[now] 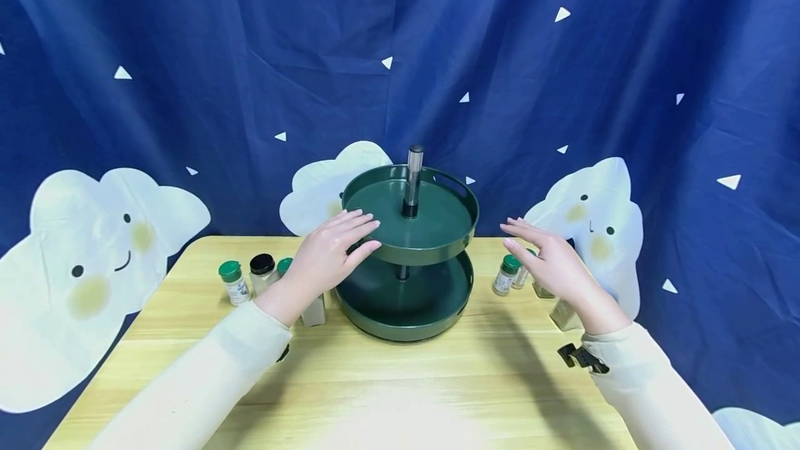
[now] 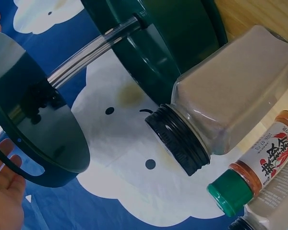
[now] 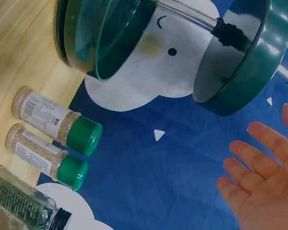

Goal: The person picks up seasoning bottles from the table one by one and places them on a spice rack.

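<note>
Head view: saw left hand [image 1: 328, 250] straight-fingered at left edge of two-tier green stand [image 1: 409, 253], couldn't confirm contact; saw right hand [image 1: 553, 266] relaxed wide, right of stand. Noted bottles [image 1: 503, 278] flanking stand on surface [image 1: 400, 373], curtain [image 1: 400, 33] behind.

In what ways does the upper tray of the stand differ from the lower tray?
The upper tray is raised on a post, while the lower tray sits low at the table. In the head view, the upper tray's floor shows almost fully; the lower tray's is partly hidden beneath it. Both are round, dark green and rimmed.
</note>
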The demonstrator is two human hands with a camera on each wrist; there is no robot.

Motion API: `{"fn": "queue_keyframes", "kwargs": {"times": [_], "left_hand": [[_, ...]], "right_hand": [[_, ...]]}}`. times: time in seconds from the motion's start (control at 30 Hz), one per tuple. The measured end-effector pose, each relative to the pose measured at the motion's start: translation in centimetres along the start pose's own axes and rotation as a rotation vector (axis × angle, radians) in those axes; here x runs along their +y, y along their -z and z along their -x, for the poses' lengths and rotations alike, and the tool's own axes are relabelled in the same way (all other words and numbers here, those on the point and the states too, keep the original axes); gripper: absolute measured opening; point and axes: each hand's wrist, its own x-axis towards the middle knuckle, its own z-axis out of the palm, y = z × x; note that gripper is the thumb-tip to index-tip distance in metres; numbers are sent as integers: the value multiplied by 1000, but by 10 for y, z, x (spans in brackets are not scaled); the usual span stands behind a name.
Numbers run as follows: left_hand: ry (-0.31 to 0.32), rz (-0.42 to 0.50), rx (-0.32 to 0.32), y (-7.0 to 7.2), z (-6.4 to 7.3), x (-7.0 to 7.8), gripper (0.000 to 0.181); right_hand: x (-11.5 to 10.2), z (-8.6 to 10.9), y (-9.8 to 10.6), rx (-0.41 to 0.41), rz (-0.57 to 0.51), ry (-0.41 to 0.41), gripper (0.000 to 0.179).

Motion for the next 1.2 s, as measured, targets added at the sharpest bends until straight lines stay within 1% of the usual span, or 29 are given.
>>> {"fn": "queue_keyframes", "kwargs": {"times": [0.37, 0.6, 0.87, 1.0, 1.2], "left_hand": [[5, -4, 1, 0, 0, 1, 45], [-9, -10, 8, 0, 1, 0, 45], [-4, -6, 1, -1, 0, 0, 44], [7, -9, -10, -1, 0, 0, 45], [8, -9, -13, -1, 1, 0, 44]], "right_hand": [[14, 4, -3, 5, -11, -19, 46], [23, 7, -8, 34, -18, 2, 44], [31, 11, -10, 51, -14, 7, 41], [32, 13, -9, 42, -9, -3, 42], [36, 17, -5, -16, 3, -54, 45]]}}
